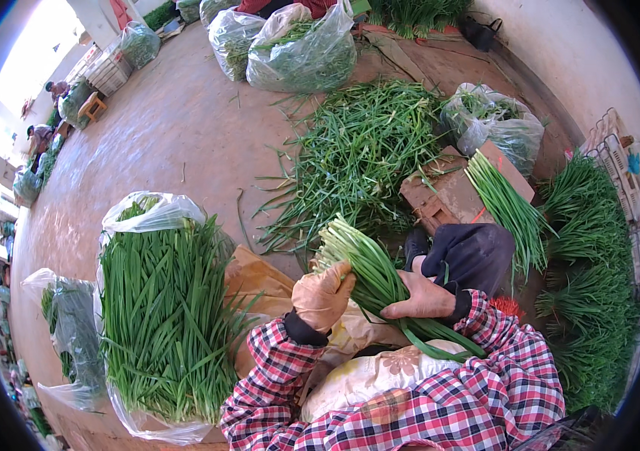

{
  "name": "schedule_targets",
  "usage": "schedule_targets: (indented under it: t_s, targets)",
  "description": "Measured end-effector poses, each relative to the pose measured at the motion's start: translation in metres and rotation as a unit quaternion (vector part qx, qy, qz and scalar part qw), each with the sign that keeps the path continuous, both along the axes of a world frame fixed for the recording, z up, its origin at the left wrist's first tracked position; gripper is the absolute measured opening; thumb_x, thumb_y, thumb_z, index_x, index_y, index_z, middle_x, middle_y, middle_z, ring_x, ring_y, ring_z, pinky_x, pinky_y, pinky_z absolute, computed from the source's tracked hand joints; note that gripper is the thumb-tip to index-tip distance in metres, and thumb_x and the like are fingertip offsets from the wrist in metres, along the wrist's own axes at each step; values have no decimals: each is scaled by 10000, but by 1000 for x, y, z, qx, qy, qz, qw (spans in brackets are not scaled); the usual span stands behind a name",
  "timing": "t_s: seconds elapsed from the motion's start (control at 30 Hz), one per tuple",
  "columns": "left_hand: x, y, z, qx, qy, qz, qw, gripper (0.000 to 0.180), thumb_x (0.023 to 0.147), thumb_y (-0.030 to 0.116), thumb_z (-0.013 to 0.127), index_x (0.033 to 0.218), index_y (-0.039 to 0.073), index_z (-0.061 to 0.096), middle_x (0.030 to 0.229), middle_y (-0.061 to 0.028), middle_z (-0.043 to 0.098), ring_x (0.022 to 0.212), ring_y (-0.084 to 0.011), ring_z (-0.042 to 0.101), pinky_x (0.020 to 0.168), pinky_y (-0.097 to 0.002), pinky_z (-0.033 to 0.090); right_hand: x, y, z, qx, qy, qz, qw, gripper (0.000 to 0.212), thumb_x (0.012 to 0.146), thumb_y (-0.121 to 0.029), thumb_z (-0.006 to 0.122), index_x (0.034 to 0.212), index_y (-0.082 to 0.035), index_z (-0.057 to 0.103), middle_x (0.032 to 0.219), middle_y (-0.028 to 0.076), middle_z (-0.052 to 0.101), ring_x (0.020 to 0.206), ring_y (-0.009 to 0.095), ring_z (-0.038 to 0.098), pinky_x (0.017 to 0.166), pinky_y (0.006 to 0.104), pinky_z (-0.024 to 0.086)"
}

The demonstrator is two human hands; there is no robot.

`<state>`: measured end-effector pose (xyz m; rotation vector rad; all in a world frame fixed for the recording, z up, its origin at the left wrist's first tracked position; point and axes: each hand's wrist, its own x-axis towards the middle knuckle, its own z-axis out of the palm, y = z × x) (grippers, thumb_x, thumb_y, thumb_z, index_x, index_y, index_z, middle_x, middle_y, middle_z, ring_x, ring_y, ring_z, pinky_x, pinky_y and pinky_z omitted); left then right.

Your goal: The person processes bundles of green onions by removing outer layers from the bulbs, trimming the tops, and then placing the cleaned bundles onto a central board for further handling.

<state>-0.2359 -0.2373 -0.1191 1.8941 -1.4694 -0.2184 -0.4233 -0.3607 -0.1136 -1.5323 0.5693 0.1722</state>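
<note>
A bunch of garlic chives (pixel 369 263) lies slantwise over my lap, its pale stem ends pointing up and left. My right hand (pixel 419 297) is wrapped round the middle of the bunch, thumb across the leaves. Against the left side of the pale ends, my left hand (pixel 322 295) is closed, in what looks like a tan glove; its curled fingers hide part of the stems. The leaf tips bend down under my right forearm. Beside my right knee, another bunch of chives (pixel 504 199) rests on a brown cardboard box (pixel 440 192).
A loose heap of green leaves (pixel 369 150) spreads on the floor ahead. At left stands an open plastic bag packed with chives (pixel 166 316). Tied bunches (pixel 590 278) line the right side by a plastic crate (pixel 620 161). Filled clear bags (pixel 301 56) and other people (pixel 40 139) are farther off.
</note>
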Motion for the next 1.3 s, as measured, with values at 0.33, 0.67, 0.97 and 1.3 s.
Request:
schedule_targets:
  t_s: [0.33,0.67,0.97,1.3]
  targets:
    - [96,19,-9,-103,456,230,853,258,858,257,619,790,8,604,614,-71,622,548,-157,596,491,-303,480,-13,-15,14,109,-68,-94,987,497,767,-206,672,1181,15,509,1001,43,585,863,90,528,764,238,434]
    - [17,-30,-36,-216,742,-181,609,1051,671,771,493,1420,85,224,1405,-177,339,1253,-345,391,1015,-472,362,48,14,21,-318,-66,28,945,873,695,-399,733,1304,22,269,1010,222,581,954,356,591,836,372,461]
    - [38,-24,-27,-226,763,-174,580,945,731,576,657,1435,154,189,1210,-159,501,1044,-273,552,905,-426,469,74,-44,97,-400,-63,175,898,969,681,-567,691,1281,102,328,1088,318,544,1004,386,571,852,409,459]
    - [42,-16,-29,-190,806,-191,526,770,779,379,678,1380,87,295,1238,-216,495,1113,-328,518,963,-462,423,204,-32,80,-437,-189,348,808,374,957,-336,368,1042,-13,535,930,165,601,888,349,569,790,413,455]
